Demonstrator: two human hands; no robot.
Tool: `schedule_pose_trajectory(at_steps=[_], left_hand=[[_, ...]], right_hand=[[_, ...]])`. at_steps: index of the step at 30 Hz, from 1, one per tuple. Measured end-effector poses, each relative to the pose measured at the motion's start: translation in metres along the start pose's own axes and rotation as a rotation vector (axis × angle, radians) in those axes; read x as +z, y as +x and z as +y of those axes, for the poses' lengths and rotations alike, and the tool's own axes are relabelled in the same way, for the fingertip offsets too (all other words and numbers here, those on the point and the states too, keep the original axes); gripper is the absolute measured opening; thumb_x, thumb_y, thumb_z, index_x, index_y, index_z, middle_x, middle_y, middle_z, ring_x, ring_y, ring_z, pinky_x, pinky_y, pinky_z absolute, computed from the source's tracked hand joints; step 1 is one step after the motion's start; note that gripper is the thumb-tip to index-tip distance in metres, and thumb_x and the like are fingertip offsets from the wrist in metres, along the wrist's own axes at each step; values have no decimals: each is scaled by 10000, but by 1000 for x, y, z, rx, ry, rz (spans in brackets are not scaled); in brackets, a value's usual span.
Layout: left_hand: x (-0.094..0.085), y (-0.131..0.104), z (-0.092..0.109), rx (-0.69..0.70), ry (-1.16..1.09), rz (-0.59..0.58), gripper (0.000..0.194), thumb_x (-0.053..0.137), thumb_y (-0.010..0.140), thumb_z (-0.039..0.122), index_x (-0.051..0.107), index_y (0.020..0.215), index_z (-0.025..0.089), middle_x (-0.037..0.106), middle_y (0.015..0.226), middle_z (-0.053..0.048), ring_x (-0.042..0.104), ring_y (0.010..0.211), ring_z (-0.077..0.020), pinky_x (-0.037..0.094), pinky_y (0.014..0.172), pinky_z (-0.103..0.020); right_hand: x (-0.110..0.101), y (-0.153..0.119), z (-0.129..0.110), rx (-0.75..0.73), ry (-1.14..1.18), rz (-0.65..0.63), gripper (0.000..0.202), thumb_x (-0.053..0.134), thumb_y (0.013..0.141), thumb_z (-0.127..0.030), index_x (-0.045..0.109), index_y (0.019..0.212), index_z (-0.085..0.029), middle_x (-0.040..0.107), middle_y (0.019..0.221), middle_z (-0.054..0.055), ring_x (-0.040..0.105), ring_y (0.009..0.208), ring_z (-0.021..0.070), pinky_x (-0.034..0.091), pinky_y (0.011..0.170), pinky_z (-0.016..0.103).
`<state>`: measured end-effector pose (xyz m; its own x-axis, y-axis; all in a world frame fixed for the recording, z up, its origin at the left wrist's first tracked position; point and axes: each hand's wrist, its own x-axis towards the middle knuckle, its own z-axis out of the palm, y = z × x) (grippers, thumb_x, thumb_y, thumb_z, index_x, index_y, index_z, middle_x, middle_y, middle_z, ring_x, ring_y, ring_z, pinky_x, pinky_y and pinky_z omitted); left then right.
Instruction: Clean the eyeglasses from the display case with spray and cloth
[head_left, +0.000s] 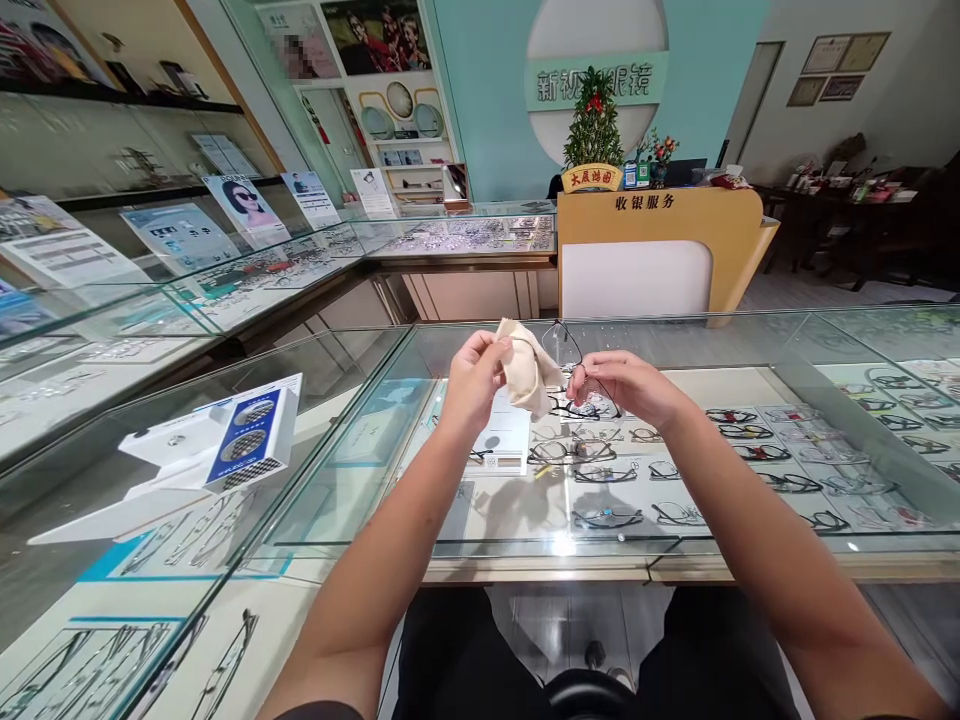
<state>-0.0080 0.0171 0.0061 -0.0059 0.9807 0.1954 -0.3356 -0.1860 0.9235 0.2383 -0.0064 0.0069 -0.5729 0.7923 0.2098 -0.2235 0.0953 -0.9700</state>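
In the head view my left hand [474,378] pinches a cream-coloured cleaning cloth [531,368], which hangs in folds above the glass counter. My right hand [628,385] has its fingers closed on a pair of thin dark-framed glasses [564,328]. One rim of the glasses rises beside the cloth's right edge; part of the frame is hidden by the cloth and fingers. Both hands are held up over the glass display counter [555,560], close to each other. Rows of spectacles [606,475] lie under the glass below them.
An opened white and blue box [251,440] rests on the glass at the left. Further display cases [465,235] run along the left and back. A yellow and white cashier desk [637,270] stands beyond the counter, bearing a tall plant [592,125].
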Motion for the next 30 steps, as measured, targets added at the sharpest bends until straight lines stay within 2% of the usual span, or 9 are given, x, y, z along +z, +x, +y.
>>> schedule_pose_trajectory(at_steps=[3, 7, 11, 13, 16, 20, 23, 26, 30], left_hand=[[8, -8, -9, 188, 83, 17, 402, 885, 800, 483, 582, 825, 220, 578, 790, 33, 594, 711, -126, 561, 666, -253], [16, -19, -19, 500, 313, 59, 330, 794, 936, 479, 608, 873, 215, 688, 919, -19, 666, 804, -142, 566, 726, -261], [19, -27, -24, 730, 559, -34, 168, 696, 1025, 325, 638, 915, 213, 778, 1114, -77, 738, 1023, -185, 599, 851, -305], [19, -29, -24, 826, 665, -65, 138, 681, 1028, 272, 647, 909, 211, 790, 1092, -75, 742, 1027, -191, 597, 871, -320], [18, -29, -21, 898, 752, -92, 109, 675, 1034, 294, 687, 966, 210, 790, 1058, -74, 732, 980, -198, 584, 869, -340], [18, -29, -18, 887, 733, -73, 283, 547, 1108, 338, 733, 934, 213, 762, 964, -73, 699, 936, -198, 560, 868, -362], [20, -28, -18, 793, 634, -22, 274, 653, 1065, 383, 712, 854, 218, 717, 906, -58, 677, 902, -190, 567, 801, -331], [21, -27, -18, 645, 479, -10, 272, 807, 958, 431, 675, 857, 215, 669, 931, -42, 669, 908, -174, 585, 802, -304], [22, -26, -14, 324, 237, -71, 481, 937, 809, 508, 561, 912, 227, 661, 884, 6, 661, 796, -139, 565, 748, -277]], right_hand=[[7, 3, 1, 11, -22, 35, 261, 737, 986, -410, 843, 903, -187, 807, 955, 91, 703, 908, 210, 528, 883, 347], [13, 7, 6, 13, -13, 99, 291, 745, 977, -452, 838, 917, -183, 796, 974, 89, 692, 911, 206, 510, 871, 339], [15, 8, 10, 7, -19, 97, 275, 726, 994, -426, 830, 913, -185, 773, 954, 69, 683, 916, 197, 488, 872, 327], [15, 7, 11, 9, -32, 92, 269, 712, 1003, -413, 823, 906, -189, 774, 960, 66, 675, 925, 193, 474, 866, 321], [17, 6, 10, 21, -58, 90, 268, 709, 1003, -407, 812, 880, -192, 770, 931, 57, 657, 903, 185, 454, 835, 313], [22, 5, 7, 26, -91, 59, 273, 692, 1010, -402, 802, 866, -197, 782, 926, 56, 673, 905, 197, 450, 855, 332], [25, 4, 6, 17, -127, 22, 272, 659, 1032, -379, 793, 868, -207, 784, 917, 50, 689, 930, 206, 443, 883, 346], [27, 3, 6, 4, -141, -7, 264, 644, 1040, -360, 782, 871, -211, 783, 921, 46, 694, 936, 208, 440, 884, 351], [27, 2, 6, -17, -155, -11, 260, 642, 1038, -352, 778, 872, -204, 783, 921, 50, 689, 925, 206, 438, 868, 352]])
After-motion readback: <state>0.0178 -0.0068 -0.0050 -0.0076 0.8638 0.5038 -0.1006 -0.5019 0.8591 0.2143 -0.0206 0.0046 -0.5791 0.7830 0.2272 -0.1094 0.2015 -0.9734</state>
